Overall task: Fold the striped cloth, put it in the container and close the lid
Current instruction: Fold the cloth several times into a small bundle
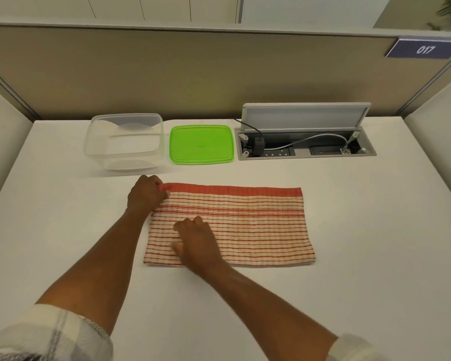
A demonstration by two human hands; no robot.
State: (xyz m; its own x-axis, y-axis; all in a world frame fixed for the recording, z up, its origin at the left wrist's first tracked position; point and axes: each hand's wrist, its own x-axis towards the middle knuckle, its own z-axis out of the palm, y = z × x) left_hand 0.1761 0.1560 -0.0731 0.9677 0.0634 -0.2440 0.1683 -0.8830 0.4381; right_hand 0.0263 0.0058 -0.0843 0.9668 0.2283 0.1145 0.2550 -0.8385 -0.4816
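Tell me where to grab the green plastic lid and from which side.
Take the flat green plastic lid by its near edge, coming from the front. It lies flat on the white table, right of the clear plastic container; the open cable box crowds its right side, so the near rim is likely freest.

My one camera sits on my head, looking forward and steeply down over my forearms at the white table (349, 230). It is close, wide-angle (edges bend), reaching the partition (193, 74) at the table's far edge.
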